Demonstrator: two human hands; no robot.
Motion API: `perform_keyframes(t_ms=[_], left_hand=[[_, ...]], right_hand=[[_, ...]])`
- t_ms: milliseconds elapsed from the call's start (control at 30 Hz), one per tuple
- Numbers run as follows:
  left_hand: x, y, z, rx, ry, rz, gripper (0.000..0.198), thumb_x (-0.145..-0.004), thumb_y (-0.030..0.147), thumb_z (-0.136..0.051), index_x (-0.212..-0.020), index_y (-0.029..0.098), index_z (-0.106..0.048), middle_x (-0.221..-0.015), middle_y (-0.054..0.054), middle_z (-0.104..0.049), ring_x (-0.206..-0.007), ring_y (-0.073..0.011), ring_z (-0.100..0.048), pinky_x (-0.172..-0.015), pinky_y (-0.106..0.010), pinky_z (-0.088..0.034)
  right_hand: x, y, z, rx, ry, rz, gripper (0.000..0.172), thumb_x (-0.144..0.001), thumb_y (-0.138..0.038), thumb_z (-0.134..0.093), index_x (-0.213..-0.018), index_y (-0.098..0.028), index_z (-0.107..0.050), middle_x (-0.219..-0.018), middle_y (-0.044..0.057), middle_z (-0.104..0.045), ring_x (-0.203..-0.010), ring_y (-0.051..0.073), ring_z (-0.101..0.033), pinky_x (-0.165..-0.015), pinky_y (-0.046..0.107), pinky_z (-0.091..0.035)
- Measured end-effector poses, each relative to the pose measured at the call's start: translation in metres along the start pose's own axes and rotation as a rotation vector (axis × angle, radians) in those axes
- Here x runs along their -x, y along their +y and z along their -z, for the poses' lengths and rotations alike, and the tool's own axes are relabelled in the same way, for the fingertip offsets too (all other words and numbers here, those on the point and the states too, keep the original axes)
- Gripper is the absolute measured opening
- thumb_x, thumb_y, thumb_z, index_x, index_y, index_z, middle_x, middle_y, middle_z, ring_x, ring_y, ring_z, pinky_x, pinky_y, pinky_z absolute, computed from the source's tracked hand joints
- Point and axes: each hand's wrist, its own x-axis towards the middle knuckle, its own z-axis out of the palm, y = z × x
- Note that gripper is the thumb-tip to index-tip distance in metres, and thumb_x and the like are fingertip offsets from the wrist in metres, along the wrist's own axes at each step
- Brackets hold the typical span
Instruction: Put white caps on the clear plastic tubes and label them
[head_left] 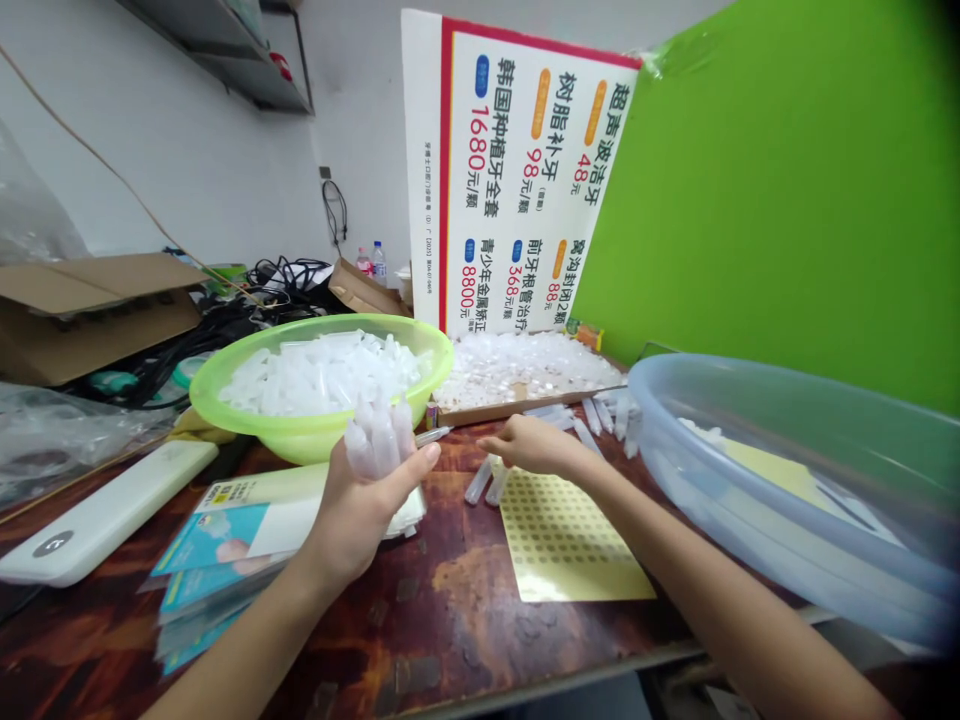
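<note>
Left hand (360,510) is up over the table (465,610), fingers wrapped tight round a bundle of tubes (379,440), small clear ones standing upright in the fist, just in front of the green bowl (300,428). Right hand (525,445) reaches across to the loose tubes (486,485) lying at the top edge of the yellow sticker sheet (562,545). Its fingers curl down over them, and I cannot tell whether they pinch one. The green bowl is heaped full, while the blue basin (750,520) on the right shows only a few pieces. By that look, plenty is left and little is through.
</note>
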Motion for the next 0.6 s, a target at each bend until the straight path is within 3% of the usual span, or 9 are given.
perform_keyframes(t_ms=[133, 233, 433, 600], left_hand=[[-0.001, -0.003, 0.001, -0.113, -0.041, -0.039, 0.028, -0.073, 0.033, -0.074, -0.071, 0.015, -0.053, -0.063, 0.006, -0.047, -0.049, -0.0047, -0.039, -0.044, -0.018, -0.032], [-0.003, -0.004, 0.001, -0.136, -0.031, -0.042, 0.028, -0.074, 0.035, -0.073, -0.07, 0.015, -0.054, -0.061, 0.005, -0.048, -0.047, -0.005, -0.04, -0.044, -0.019, -0.033], [-0.005, -0.004, -0.002, -0.123, -0.034, -0.057, 0.027, -0.074, 0.033, -0.073, -0.071, 0.015, -0.053, -0.061, 0.006, -0.048, -0.046, -0.0052, -0.04, -0.045, -0.02, -0.036], [-0.004, -0.001, -0.008, -0.102, -0.05, -0.032, 0.027, -0.073, 0.032, -0.072, -0.069, 0.015, -0.051, -0.062, 0.005, -0.05, -0.048, -0.0059, -0.041, -0.045, -0.019, -0.037]], right_hand=[[-0.004, -0.015, -0.019, 0.071, 0.144, -0.029, 0.049, -0.082, -0.056, -0.051, -0.087, -0.012, -0.072, -0.084, 0.017, -0.071, -0.081, 0.03, -0.066, -0.066, 0.034, -0.046], [-0.006, -0.019, -0.026, 0.095, 0.172, -0.024, 0.046, -0.08, -0.054, -0.055, -0.092, -0.013, -0.071, -0.09, 0.017, -0.071, -0.086, 0.031, -0.066, -0.07, 0.036, -0.046], [-0.01, -0.013, -0.022, 0.074, 0.144, 0.016, 0.038, -0.079, -0.05, -0.056, -0.087, -0.015, -0.07, -0.088, 0.013, -0.071, -0.08, 0.026, -0.067, -0.062, 0.029, -0.045], [-0.011, -0.01, -0.018, 0.095, 0.216, 0.014, 0.027, -0.085, -0.031, -0.051, -0.098, -0.013, -0.066, -0.099, 0.016, -0.069, -0.092, 0.028, -0.065, -0.07, 0.031, -0.045]])
